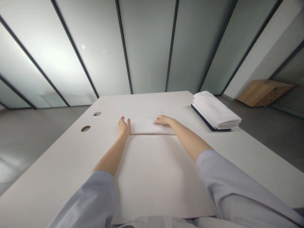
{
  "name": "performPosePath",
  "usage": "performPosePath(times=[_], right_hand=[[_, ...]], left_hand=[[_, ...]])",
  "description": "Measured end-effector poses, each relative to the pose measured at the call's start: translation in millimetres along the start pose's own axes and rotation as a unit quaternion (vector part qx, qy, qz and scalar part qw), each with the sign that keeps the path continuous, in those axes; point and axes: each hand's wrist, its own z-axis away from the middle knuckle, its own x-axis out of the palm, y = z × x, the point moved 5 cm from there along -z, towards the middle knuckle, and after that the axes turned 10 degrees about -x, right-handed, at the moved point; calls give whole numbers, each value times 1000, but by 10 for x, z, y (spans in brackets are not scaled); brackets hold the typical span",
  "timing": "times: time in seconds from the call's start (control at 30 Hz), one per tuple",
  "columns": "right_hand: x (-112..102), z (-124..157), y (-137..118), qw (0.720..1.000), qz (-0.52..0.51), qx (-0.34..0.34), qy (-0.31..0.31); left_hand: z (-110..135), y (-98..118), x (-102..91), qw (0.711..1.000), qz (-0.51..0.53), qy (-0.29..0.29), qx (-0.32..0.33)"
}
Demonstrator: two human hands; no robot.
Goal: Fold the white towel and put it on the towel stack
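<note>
Folded stack [217, 110] lies right of spread cloth [152, 171].

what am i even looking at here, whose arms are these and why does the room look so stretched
There is one picture, taken by a camera worn on a person's head, looking forward and down. That is why the arms seem to grow out of the bottom edge, and the wide lens bends the glass wall behind.

The arms belong to the camera wearer, in light blue sleeves. The left hand and the right hand lie flat at the two ends of a folded strip at the far edge of a large white sheet. Neither hand grips anything; both press on the fold.

The sheet is spread on a white table, which has two round holes on the left. At the right sits a stack of folded white cloths on something dark blue. A wooden cabinet stands on the floor behind.
</note>
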Motion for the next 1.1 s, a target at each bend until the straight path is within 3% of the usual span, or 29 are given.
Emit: performPosePath(times=[0.13,0.3,0.4,0.57,0.7,0.87,1.0,1.1], right_hand=[[1,20,-104,995,50,29,-78],[60,63,-245,988,97,26,-115],[76,95,-298,989,97,10,-112],[5,147,-254,992,107,-27,-55],[-91,289,82,993,114,6,31],[-262,728,765,971,115,138,158],[-457,1095,1109,955,148,174,190],[-721,1327,1249,943,165,188,218]], left_hand=[[-26,-11,15,1000,10,3,-6],[-38,-25,6,1000,7,2,-22],[-37,-30,-4,1000,5,2,-24],[-43,-39,-4,1000,-7,3,-20],[-39,-48,0,1000,-10,4,-13],[5,-18,4,999,-35,-14,12],[28,-1,2,999,-45,-20,18],[27,-4,6,999,-48,-10,20]])
